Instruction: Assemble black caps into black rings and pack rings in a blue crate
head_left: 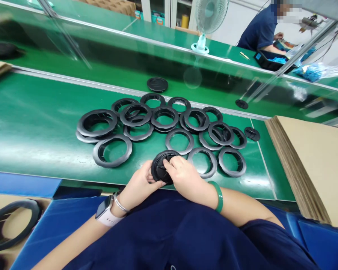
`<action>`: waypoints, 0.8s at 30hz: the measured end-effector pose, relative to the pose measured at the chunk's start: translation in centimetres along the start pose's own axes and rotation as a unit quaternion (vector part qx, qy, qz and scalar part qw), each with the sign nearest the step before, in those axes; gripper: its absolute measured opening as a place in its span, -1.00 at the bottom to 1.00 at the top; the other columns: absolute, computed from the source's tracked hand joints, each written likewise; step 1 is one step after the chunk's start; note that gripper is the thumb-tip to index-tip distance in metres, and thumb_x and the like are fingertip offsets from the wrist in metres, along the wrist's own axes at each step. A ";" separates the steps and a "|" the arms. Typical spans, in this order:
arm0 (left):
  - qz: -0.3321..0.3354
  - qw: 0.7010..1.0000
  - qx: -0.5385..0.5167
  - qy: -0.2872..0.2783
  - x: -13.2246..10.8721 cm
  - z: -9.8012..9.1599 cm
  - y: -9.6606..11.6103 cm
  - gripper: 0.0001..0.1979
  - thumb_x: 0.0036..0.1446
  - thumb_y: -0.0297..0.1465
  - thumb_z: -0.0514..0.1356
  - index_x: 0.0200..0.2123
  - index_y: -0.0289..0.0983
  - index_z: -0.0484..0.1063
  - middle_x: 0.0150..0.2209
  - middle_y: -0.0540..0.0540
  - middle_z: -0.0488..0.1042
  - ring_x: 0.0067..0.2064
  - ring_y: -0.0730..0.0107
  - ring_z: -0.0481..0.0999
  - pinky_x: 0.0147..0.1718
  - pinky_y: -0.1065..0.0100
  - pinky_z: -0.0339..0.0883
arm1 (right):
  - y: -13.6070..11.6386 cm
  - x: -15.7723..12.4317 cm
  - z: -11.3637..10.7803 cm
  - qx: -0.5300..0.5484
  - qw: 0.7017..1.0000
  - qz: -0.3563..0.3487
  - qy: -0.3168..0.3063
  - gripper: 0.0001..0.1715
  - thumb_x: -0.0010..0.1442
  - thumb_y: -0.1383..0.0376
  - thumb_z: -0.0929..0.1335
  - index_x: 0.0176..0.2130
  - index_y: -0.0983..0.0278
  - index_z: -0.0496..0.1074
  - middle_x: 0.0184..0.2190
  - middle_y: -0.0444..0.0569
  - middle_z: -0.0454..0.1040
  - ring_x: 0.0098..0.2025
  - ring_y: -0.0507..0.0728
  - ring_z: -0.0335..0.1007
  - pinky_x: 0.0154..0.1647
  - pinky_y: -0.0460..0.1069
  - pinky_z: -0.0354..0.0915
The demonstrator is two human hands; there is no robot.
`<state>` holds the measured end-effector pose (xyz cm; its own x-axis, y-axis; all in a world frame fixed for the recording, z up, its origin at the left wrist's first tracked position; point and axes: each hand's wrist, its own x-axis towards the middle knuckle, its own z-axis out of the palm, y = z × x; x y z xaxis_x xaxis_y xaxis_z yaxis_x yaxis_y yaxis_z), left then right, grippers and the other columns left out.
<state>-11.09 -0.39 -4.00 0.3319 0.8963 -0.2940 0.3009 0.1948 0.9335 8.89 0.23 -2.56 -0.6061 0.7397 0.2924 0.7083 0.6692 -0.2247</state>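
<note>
A round black part (159, 169), made of a ring with a disc inside it, is held close to my body at the front edge of the green table. My left hand (141, 182) grips its left and lower rim, thumb along the bottom. From the right, my right hand (184, 176) holds the same part, with fingers curled over the disc's face. Beyond my hands lie several black rings (112, 151), some stacked or overlapping. The nearest ring on the right (203, 162) lies beside my right hand. A black disc (252, 134) rests flat at the right.
Stacked cardboard sheets (298, 168) stand at the right. A transparent panel runs behind the green table (39, 112). Another large black ring (14, 225) is at the lower left. Across the panel are a fan (211, 17) and a person (257, 32) beside a black tray (273, 62).
</note>
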 end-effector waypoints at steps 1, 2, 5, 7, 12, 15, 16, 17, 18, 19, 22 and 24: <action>-0.002 1.000 -0.012 0.001 0.0 0.0 -0.1 -0.46 0.01 -0.32 0.40 -0.01 -0.22 0.24 -0.29 0.04 0.49 -0.27 0.29 0.59 -0.27 0.29 0.53 | 0.0 0.1 -0.2 0.013 1.000 -0.006 0.012 -0.62 0.33 0.49 0.29 0.12 0.49 0.40 -0.25 0.16 0.40 -0.21 0.28 0.30 -0.23 0.15 0.39; -0.002 0.999 -0.033 0.002 0.0 0.0 -0.1 -0.46 0.00 -0.32 0.41 -0.03 -0.22 0.23 -0.28 0.03 0.50 -0.24 0.28 0.60 -0.24 0.28 0.53 | 0.0 0.1 -0.4 0.034 0.999 -0.009 0.036 -0.65 0.36 0.47 0.29 0.12 0.45 0.41 -0.25 0.15 0.41 -0.20 0.28 0.31 -0.20 0.15 0.39; 0.013 0.994 -0.105 0.013 0.0 0.0 -0.4 -0.43 -0.05 -0.31 0.44 -0.06 -0.23 0.22 -0.18 -0.01 0.51 -0.12 0.23 0.60 -0.14 0.22 0.54 | 0.2 0.0 -0.9 0.102 0.983 0.033 0.150 -0.59 0.43 0.36 0.28 0.23 0.30 0.34 -0.10 0.16 0.40 -0.07 0.29 0.33 -0.02 0.21 0.36; 0.022 0.993 -0.118 0.016 -0.1 -0.1 -0.7 -0.41 -0.06 -0.31 0.46 -0.04 -0.23 0.22 -0.13 -0.04 0.50 -0.07 0.20 0.59 -0.09 0.17 0.54 | 0.4 -0.1 -1.0 0.145 0.966 0.097 0.191 -0.51 0.44 0.31 0.28 0.30 0.24 0.25 0.00 0.17 0.37 0.03 0.30 0.31 0.07 0.24 0.33; 0.033 0.995 -0.092 -0.003 -0.3 -0.5 -1.5 -0.20 -0.13 -0.29 0.51 0.11 -0.21 0.17 0.05 -0.15 0.44 0.09 0.06 0.51 0.05 0.04 0.48 | 0.6 0.1 0.3 0.306 0.915 0.219 0.146 -0.78 0.35 0.32 0.37 0.00 0.23 0.39 -0.10 0.03 0.41 -0.03 0.22 0.36 0.03 0.15 0.36; 0.064 0.993 -0.098 -0.033 -0.4 -0.8 -2.0 -0.11 -0.11 -0.27 0.51 0.21 -0.18 0.11 0.17 -0.22 0.36 0.20 -0.02 0.42 0.13 0.03 0.42 | 0.4 0.5 1.1 0.350 0.886 0.259 0.162 -0.81 0.22 0.33 0.43 -0.16 0.22 0.36 -0.20 -0.05 0.41 -0.14 0.20 0.38 -0.09 0.09 0.36; 0.077 0.991 -0.096 -0.043 -0.4 -1.0 -2.1 -0.15 -0.05 -0.25 0.48 0.22 -0.19 0.10 0.17 -0.23 0.36 0.21 -0.03 0.42 0.13 0.04 0.41 | 0.3 0.6 1.2 0.355 0.881 0.267 0.162 -0.80 0.19 0.34 0.44 -0.19 0.21 0.35 -0.22 -0.06 0.40 -0.16 0.19 0.37 -0.12 0.09 0.36; 0.090 0.991 -0.088 -0.047 -0.4 -1.1 -2.2 -0.21 0.03 -0.22 0.43 0.23 -0.19 0.10 0.17 -0.23 0.36 0.20 -0.02 0.42 0.12 0.05 0.41 | 0.2 0.7 1.4 0.359 0.878 0.272 0.161 -0.79 0.16 0.35 0.45 -0.22 0.21 0.34 -0.24 -0.08 0.40 -0.18 0.19 0.37 -0.13 0.08 0.35; 0.102 0.991 -0.072 -0.043 -0.4 -1.2 -2.3 -0.28 0.11 -0.21 0.37 0.23 -0.19 0.11 0.16 -0.23 0.37 0.18 -0.01 0.43 0.11 0.05 0.41 | 0.2 0.8 1.5 0.363 0.876 0.276 0.157 -0.79 0.14 0.35 0.45 -0.24 0.21 0.34 -0.25 -0.08 0.40 -0.19 0.19 0.37 -0.15 0.08 0.35; 0.113 0.992 -0.051 -0.034 -0.4 -1.3 -2.2 -0.35 0.18 -0.19 0.31 0.22 -0.20 0.12 0.13 -0.22 0.39 0.15 0.02 0.45 0.10 0.06 0.41 | 0.1 0.8 1.6 0.368 0.874 0.279 0.153 -0.79 0.13 0.34 0.44 -0.26 0.21 0.34 -0.26 -0.08 0.40 -0.19 0.19 0.37 -0.17 0.08 0.34; 0.136 0.991 0.017 -0.004 -0.6 -1.3 -1.8 -0.50 0.29 -0.17 0.20 0.19 -0.23 0.17 0.06 -0.18 0.42 0.07 0.09 0.48 0.08 0.10 0.38 | 0.1 0.7 2.1 0.391 0.862 0.287 0.147 -0.82 0.13 0.27 0.43 -0.26 0.21 0.35 -0.29 -0.07 0.41 -0.23 0.20 0.37 -0.22 0.07 0.32; 0.146 0.988 0.043 0.002 -0.7 -1.2 -1.4 -0.54 0.31 -0.16 0.17 0.15 -0.25 0.20 0.01 -0.16 0.44 0.03 0.13 0.48 0.06 0.12 0.36 | 0.2 0.6 2.3 0.398 0.856 0.294 0.150 -0.81 0.11 0.23 0.42 -0.28 0.21 0.35 -0.33 -0.08 0.39 -0.27 0.20 0.35 -0.26 0.06 0.30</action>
<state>-12.85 -0.78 -4.90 0.4120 0.9111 -0.0134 0.2676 -0.1069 0.9576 7.83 0.95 -4.58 -0.0248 0.9936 0.1098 0.3149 0.1121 -0.9425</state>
